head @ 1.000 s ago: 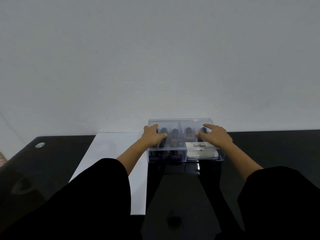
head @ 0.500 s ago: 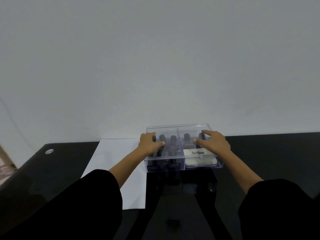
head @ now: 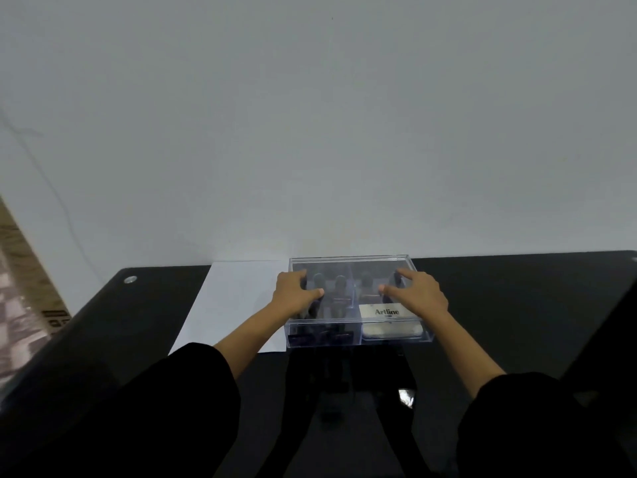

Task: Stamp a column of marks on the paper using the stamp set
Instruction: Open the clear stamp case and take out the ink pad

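A clear plastic stamp box (head: 356,334) stands on the black table, its lid closed. Several dark stamps (head: 339,288) stand inside on the left and at the back, and a white Artline ink pad (head: 387,313) lies at the front right. A white sheet of paper (head: 234,301) lies flat just left of the box. My left hand (head: 293,293) sits at the lid's left end, fingers curled at the edge and thumb on top. My right hand (head: 418,293) rests on the lid's right end with index finger and thumb spread.
The black glossy table (head: 517,305) runs up to a plain white wall. A small metal disc (head: 130,279) sits in the table's far left corner. Patterned floor shows past the left edge. My black sleeves fill the near foreground.
Both hands stay on the box lid in nearly the same places. The view has shifted a little, showing more of the table's left edge and floor.
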Tool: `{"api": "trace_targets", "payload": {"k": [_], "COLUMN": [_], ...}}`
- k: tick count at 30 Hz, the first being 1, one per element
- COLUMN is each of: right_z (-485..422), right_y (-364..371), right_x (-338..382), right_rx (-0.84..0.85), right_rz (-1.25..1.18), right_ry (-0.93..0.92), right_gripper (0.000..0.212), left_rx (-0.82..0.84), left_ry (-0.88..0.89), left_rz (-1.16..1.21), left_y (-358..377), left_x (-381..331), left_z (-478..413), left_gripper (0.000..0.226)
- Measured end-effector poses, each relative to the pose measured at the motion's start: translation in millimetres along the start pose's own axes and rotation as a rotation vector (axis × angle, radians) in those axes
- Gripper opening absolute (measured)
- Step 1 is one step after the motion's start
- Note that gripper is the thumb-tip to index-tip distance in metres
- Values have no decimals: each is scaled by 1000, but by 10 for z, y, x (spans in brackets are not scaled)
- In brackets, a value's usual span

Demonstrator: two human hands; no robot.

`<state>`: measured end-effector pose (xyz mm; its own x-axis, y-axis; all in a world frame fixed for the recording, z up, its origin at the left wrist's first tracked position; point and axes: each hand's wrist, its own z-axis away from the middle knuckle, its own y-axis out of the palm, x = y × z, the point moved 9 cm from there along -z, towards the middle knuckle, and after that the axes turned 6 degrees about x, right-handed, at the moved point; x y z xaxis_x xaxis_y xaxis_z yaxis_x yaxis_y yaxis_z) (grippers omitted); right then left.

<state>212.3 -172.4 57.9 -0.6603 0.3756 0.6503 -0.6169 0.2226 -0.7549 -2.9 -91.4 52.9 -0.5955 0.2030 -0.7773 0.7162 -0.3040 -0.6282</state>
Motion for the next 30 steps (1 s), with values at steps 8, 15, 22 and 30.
{"api": "trace_targets", "payload": {"k": [8, 15, 22, 30], "right_z": [282, 225, 162, 122], "right_y": [18, 115, 245, 319], "right_x": [-186, -300, -431, -499], "right_rx": [9, 18, 34, 34], "right_rz": [-15, -20, -31, -12], "right_ry": [9, 15, 42, 57], "right_gripper": [58, 61, 67, 64], "left_rx": [-2, -6, -7, 43], "left_ry": [-10, -11, -47, -100], "left_rz": [29, 24, -32, -30], "left_y": [165, 269, 339, 445], "left_x": [48, 124, 232, 345], "left_z": [276, 311, 266, 322], "left_gripper": [49, 14, 37, 64]}}
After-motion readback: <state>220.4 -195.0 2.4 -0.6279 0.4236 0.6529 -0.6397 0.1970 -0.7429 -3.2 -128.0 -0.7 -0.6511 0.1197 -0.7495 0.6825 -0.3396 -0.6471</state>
